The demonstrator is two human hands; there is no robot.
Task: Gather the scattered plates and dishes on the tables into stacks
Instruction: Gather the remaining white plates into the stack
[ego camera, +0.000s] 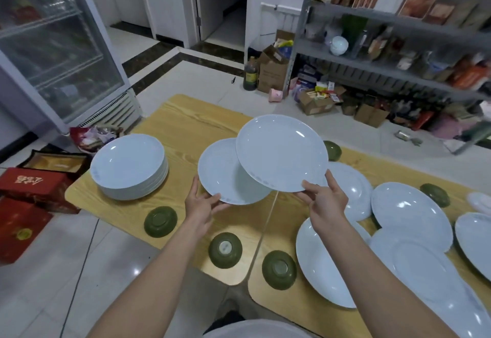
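Just above the tabletop (pixel 186 125), the left hand (pixel 203 206) grips one white plate (pixel 220 175) by its near rim, while the right hand (pixel 325 204) pinches a second plate (pixel 281 151) that overlaps it, near the plate stack (pixel 127 167).

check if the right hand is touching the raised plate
Touching. The head view shows the right hand pinching the raised plate at its near rim, with no gap between them.

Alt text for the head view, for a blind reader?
Left hand and right hand each hold a white plate over the table, right plate overlapping left plate. A plate stack stands left; loose plates and upside-down green bowls lie around.
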